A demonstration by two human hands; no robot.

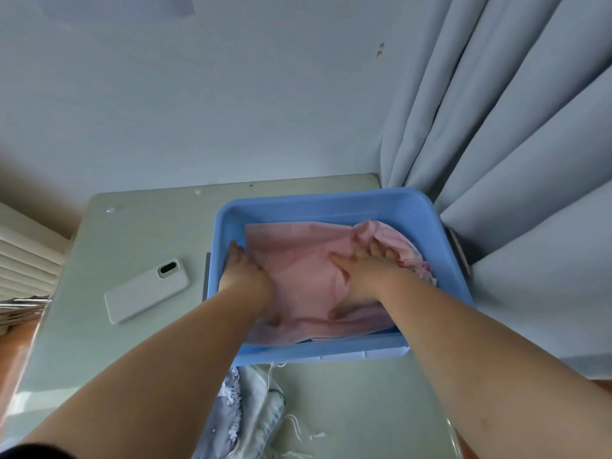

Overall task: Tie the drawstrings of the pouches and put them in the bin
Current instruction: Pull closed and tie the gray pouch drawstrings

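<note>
A blue plastic bin (390,207) stands on the table at the back right. A large pink pouch (298,260) lies spread inside it, its gathered end bunched at the bin's right side. Both my hands are down inside the bin. My left hand (243,271) lies at the pouch's left edge against the bin wall, fingers stretched out. My right hand (367,266) presses flat on the pink fabric near its bunched end. A patterned grey-white pouch (245,409) with white drawstrings lies on the table in front of the bin, between my forearms.
A phone in a white case (147,289) lies on the table (132,342) left of the bin. Grey curtains (516,160) hang against the bin's right side. A wall rises behind the table. A radiator-like object shows at the far left edge.
</note>
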